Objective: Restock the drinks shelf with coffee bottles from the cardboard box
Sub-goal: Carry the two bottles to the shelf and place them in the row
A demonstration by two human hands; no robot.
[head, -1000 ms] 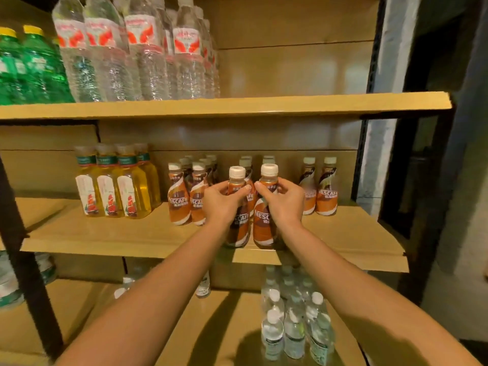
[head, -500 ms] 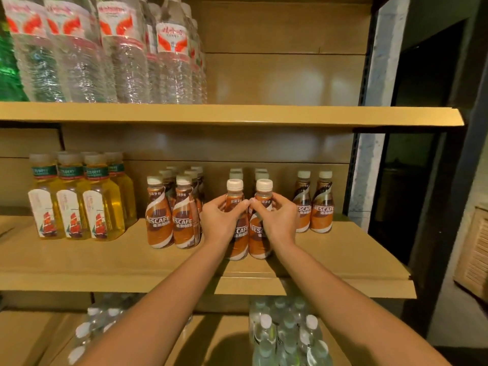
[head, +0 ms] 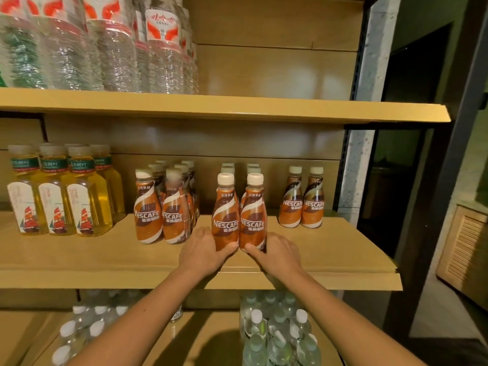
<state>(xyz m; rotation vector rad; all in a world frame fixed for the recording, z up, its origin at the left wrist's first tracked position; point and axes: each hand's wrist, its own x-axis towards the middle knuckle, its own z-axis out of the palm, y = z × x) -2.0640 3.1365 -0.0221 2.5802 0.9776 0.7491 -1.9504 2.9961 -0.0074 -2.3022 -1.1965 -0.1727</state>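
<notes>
Two brown-and-orange coffee bottles stand upright side by side on the middle wooden shelf (head: 343, 249). My left hand (head: 203, 250) grips the base of the left bottle (head: 225, 215), thumb across its front. The base of the right bottle (head: 254, 215) is gripped by my right hand (head: 277, 253) in the same way. More coffee bottles stand in rows behind these two. Another group of coffee bottles (head: 162, 207) is to the left and a pair (head: 301, 199) to the right. The cardboard box is not in view.
Yellow tea bottles (head: 58, 196) fill the shelf's left end. Large water bottles (head: 105, 43) stand on the upper shelf (head: 264, 108). Small water bottles (head: 277, 334) sit on the lower shelf. A dark post and doorway bound the right side.
Both hands have slid from the bottles' necks down to their bases. The two bottles now stand on the shelf, further in than before. The view has moved closer.
</notes>
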